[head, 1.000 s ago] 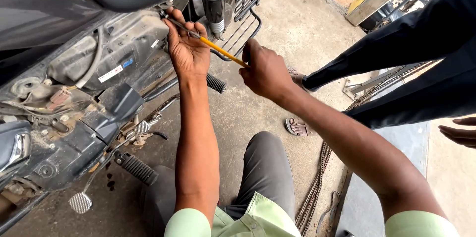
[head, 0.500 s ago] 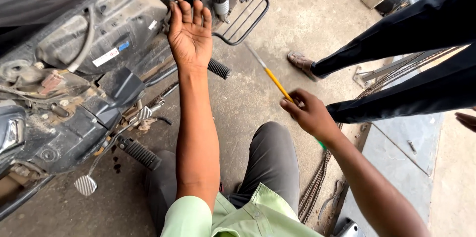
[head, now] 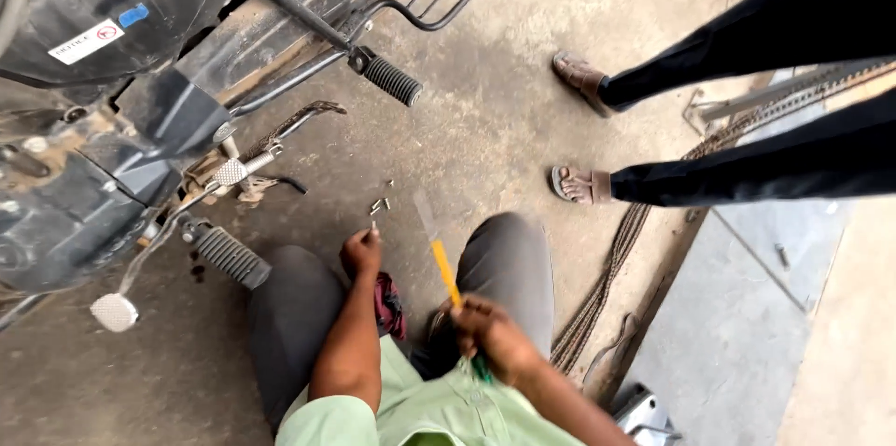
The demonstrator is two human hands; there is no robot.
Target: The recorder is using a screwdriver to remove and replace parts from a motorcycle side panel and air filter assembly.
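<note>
1. Yellow-shafted screwdriver (head: 442, 269) with a green handle sits in the right hand (head: 492, 339), fingers wrapped tight round the handle, blade pointing far and slightly left over the concrete floor (head: 485, 119).
2. Left hand (head: 361, 252) reaches down between the knees, its fingertips pinched on a small screw (head: 374, 225) at the floor.
3. More small screws (head: 379, 204) lie loose on the floor just beyond that hand.
4. Motorcycle (head: 121, 110) fills the far left, its rubber footpeg (head: 392, 80) and brake pedal (head: 114, 312) sticking out toward the person.
5. Another person's sandalled feet (head: 581, 183) stand at the far right, well apart from both hands.
6. Coiled chain (head: 607, 287) lies along the right, near the right knee.
</note>
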